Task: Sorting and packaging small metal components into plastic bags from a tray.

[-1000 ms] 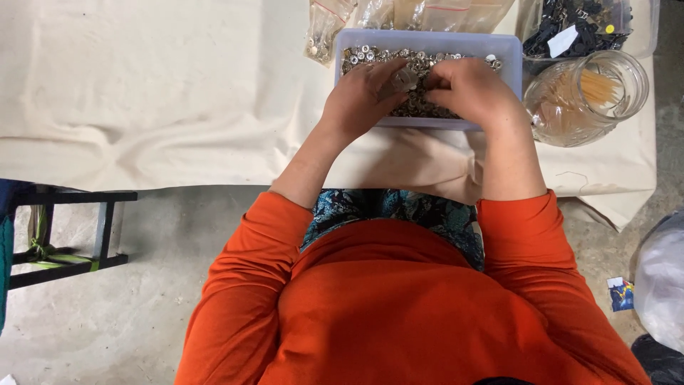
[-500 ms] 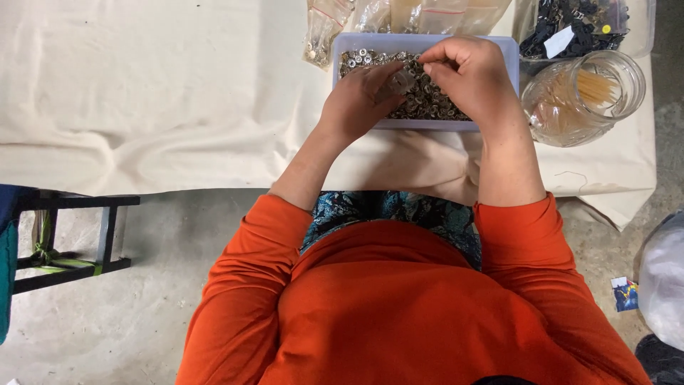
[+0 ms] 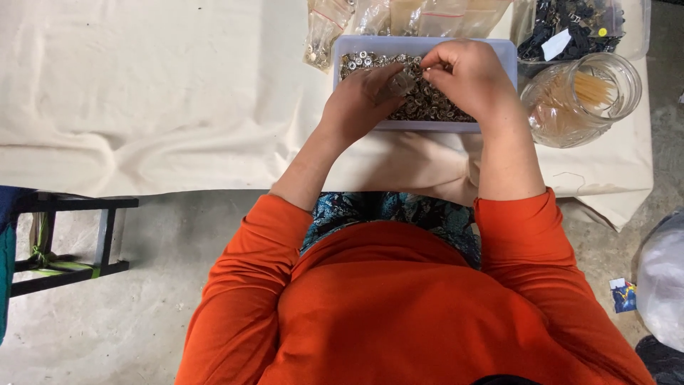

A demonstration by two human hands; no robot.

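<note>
- Right hand: raised over the tray, thumb and forefinger pressed together on the mouth of a small clear bag; other fingers curled.
- Left hand: fingers closed under the same bag, cupping its lower part against the heap.
- Small clear bag: held between both hands above the tray's middle; contents too small to tell.
- Change: a second ago both hands lay low in the fasteners; half a second ago the right had begun to lift. Now the bag is up and held at its top, which reads as filling or closing rather than scooping.
- Tray: pale blue, rectangular, filled with small silver metal fasteners.
- Behind the tray: a row of clear packets.
- To the right: a glass jar holding thin wooden sticks; behind it a bag of dark pieces.
- Surface: table under a cream cloth, creased, hanging over the near edge.
- Room: bare concrete floor; black stool frame at left.
</note>
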